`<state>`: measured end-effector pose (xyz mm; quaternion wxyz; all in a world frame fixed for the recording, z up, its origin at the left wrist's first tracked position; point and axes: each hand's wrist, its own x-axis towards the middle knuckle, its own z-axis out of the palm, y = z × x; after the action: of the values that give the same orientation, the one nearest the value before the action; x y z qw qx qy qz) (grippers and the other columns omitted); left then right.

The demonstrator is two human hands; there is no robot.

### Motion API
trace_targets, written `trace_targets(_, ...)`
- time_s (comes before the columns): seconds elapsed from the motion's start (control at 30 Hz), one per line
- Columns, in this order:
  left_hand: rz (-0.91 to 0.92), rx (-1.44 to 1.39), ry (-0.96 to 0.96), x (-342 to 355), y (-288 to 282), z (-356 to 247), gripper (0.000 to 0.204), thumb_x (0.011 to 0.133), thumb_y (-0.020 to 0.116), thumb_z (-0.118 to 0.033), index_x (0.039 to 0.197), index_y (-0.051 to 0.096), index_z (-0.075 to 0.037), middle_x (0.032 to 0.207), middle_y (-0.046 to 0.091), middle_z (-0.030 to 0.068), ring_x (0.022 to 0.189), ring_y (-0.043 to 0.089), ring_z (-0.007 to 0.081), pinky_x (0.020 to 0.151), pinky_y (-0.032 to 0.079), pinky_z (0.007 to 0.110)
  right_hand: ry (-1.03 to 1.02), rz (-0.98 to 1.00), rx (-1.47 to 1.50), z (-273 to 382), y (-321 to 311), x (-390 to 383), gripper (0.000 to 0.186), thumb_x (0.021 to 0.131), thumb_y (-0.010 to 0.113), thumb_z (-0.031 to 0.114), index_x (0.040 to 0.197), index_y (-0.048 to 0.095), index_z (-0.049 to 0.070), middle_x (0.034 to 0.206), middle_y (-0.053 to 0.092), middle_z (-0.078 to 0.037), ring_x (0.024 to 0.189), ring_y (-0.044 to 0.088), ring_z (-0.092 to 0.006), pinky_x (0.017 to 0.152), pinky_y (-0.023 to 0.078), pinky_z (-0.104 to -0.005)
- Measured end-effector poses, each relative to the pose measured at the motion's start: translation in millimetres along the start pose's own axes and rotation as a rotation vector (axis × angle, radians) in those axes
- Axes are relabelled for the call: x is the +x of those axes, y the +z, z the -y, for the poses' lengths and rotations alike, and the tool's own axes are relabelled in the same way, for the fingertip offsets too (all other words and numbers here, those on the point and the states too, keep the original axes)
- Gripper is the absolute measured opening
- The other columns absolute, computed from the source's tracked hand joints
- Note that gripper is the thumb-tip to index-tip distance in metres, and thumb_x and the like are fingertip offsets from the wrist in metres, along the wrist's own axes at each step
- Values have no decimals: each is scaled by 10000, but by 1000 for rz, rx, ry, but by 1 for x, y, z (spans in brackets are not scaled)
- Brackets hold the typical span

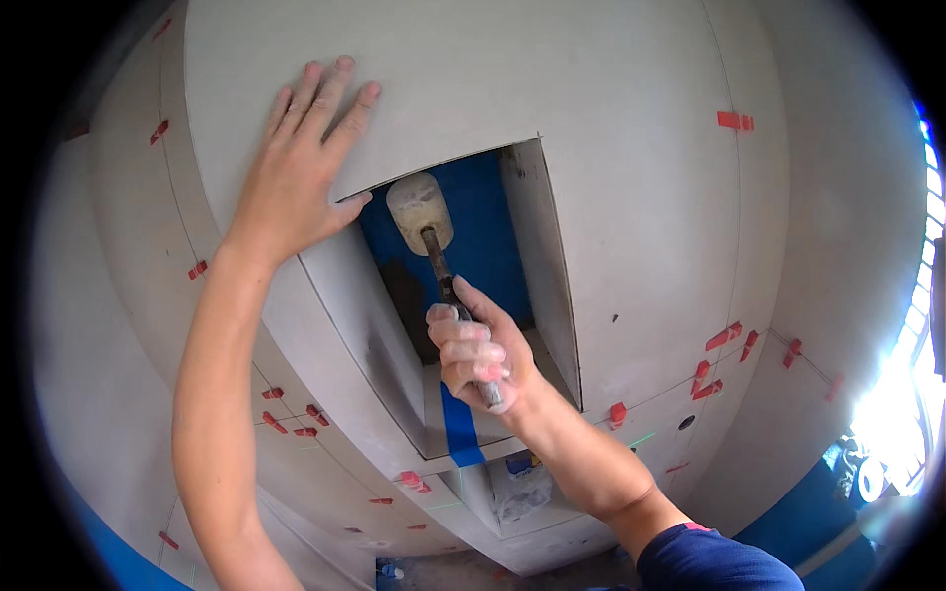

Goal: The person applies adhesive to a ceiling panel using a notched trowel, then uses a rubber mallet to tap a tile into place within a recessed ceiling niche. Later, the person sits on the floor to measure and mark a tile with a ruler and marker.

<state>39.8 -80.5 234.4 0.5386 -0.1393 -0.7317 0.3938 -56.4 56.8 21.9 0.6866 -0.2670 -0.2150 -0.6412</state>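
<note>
My left hand [307, 163] lies flat on a large pale wall tile [443, 69], fingers spread, its thumb at the upper left corner of a recessed niche [540, 266]. With my right hand [480, 350] I grip the dark handle of a rubber mallet [421, 212]. The mallet's whitish head is up inside the niche opening, near its top edge; whether it touches the tile, I cannot tell. Blue coating [483, 217] covers the niche's back, with a grey-brown patch at the lower left. A strip of blue tape [459, 424] runs over the niche's bottom edge.
Red tile-levelling wedges [724, 336] sit along the tile joints on both sides. Below is a second niche [522, 492] with a clear plastic bag inside. A round hole [687, 423] shows in the tile at the lower right. Bright light comes through a window [921, 325] at the far right.
</note>
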Motion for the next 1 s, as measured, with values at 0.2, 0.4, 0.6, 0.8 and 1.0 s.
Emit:
trace_targets(0.2, -15, 7, 12, -2, 0, -1, 1003, 585, 861, -137, 1476, 406, -201, 1557, 319, 101, 1424, 301, 358, 1171, 285, 494, 32, 51, 112, -5, 3, -7, 432, 1035, 369, 468, 901, 431, 63, 597, 446, -15, 401, 456, -95, 337, 411, -243)
trace_targets(0.4, -37, -14, 61, 1, -5, 1, 935, 615, 844, -187, 1456, 435, -191, 1530, 366, 106, 1408, 331, 355, 1162, 296, 490, -82, 116, -144, -8, -16, -16, 437, 1028, 374, 500, 886, 413, 89, 592, 441, -6, 409, 455, -96, 359, 421, -250)
trace_targets(0.6, 146, 218, 146, 27, -26, -7, 918, 735, 754, -412, 1466, 339, -43, 1507, 340, 200, 1394, 288, 442, 1161, 233, 517, 30, -6, 86, -20, -25, -21, 506, 996, 410, 552, 842, 458, 73, 590, 457, 2, 420, 453, -109, 371, 389, -274)
trace_targets(0.8, 142, 162, 240, 47, -23, -12, 902, 695, 773, -381, 1445, 391, -57, 1489, 364, 214, 1374, 330, 434, 1154, 267, 498, 201, 54, 154, -8, -1, -11, 512, 1001, 408, 541, 870, 473, 51, 579, 456, 13, 405, 461, -105, 337, 359, -250)
trace_targets(1.0, 89, 136, 255, 52, -14, -14, 912, 650, 797, -345, 1437, 421, -78, 1488, 367, 223, 1368, 350, 428, 1154, 287, 488, 25, 124, 44, 5, -18, -30, 489, 1003, 414, 532, 845, 446, 71, 585, 446, 14, 398, 433, -109, 354, 363, -278)
